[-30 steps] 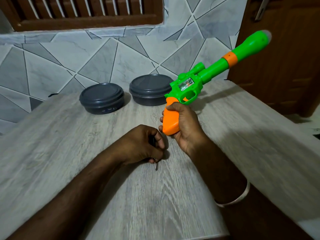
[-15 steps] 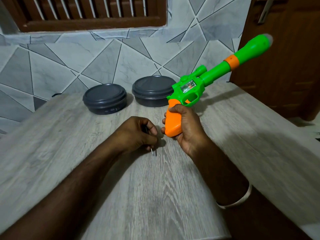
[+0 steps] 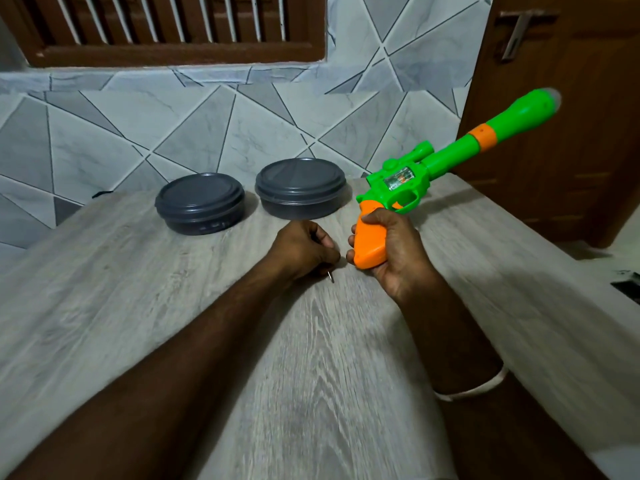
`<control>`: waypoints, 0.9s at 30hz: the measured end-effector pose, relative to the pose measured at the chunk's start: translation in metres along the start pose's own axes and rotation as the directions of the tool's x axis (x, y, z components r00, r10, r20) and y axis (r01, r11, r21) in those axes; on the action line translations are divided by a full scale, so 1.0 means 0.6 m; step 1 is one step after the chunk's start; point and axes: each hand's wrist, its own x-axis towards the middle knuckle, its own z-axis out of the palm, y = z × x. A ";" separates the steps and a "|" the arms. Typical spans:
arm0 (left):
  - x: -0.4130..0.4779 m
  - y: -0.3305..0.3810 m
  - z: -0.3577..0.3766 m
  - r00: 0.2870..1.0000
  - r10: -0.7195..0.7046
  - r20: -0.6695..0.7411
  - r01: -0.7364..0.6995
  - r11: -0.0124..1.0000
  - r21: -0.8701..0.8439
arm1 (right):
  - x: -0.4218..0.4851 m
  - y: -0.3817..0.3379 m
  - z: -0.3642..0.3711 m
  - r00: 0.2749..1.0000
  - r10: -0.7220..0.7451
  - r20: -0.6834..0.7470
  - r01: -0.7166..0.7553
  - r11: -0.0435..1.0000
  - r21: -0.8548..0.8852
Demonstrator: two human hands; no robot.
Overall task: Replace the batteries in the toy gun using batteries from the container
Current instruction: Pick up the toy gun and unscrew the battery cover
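The left hand [image 3: 301, 249], fingers curled round a small screwdriver [image 3: 331, 276], has risen toward the butt of the toy gun [image 3: 398, 188], which the right hand [image 3: 391, 251] grips above the counter [image 3: 138, 306]. Unscrewing the battery cover looks next; the left container [image 3: 200, 202] and right container [image 3: 300, 187] remain lidded.

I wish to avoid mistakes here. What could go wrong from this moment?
1. The tool in the left hand pokes out near the right hand; a slip might jab it.
2. The gun is gripped only by its handle; the long barrel may wobble.
3. Both containers are lidded, and both hands are full.
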 end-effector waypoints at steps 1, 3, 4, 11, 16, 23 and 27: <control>0.002 0.000 -0.001 1.000 -0.010 0.005 0.010 1.000 0.001 | 0.001 0.000 -0.002 1.000 0.004 0.002 -0.004 1.000 0.001; 0.002 0.001 -0.004 0.999 -0.027 0.023 0.027 1.000 0.003 | 0.002 0.001 -0.002 1.000 0.014 0.014 -0.015 1.000 0.014; 0.001 0.002 -0.004 0.999 -0.029 0.033 0.028 1.000 0.008 | 0.002 0.002 -0.002 1.000 0.016 0.017 -0.016 1.000 0.019; -0.009 0.009 -0.023 0.997 -0.027 0.076 0.027 1.000 0.003 | 0.001 0.001 -0.002 0.999 0.023 0.022 -0.024 0.999 0.041; -0.011 0.001 -0.056 0.999 -0.029 0.022 0.030 0.996 -0.078 | 0.001 0.000 -0.002 0.998 0.039 0.049 -0.043 0.997 0.067; -0.017 -0.009 -0.098 0.998 -0.032 -0.047 0.018 0.959 -0.281 | -0.003 0.000 -0.002 0.996 0.064 0.065 -0.070 0.993 0.098; -0.024 -0.008 -0.115 0.996 -0.033 -0.085 -0.001 0.928 -0.373 | -0.005 0.000 0.000 0.994 0.072 0.083 -0.080 0.991 0.107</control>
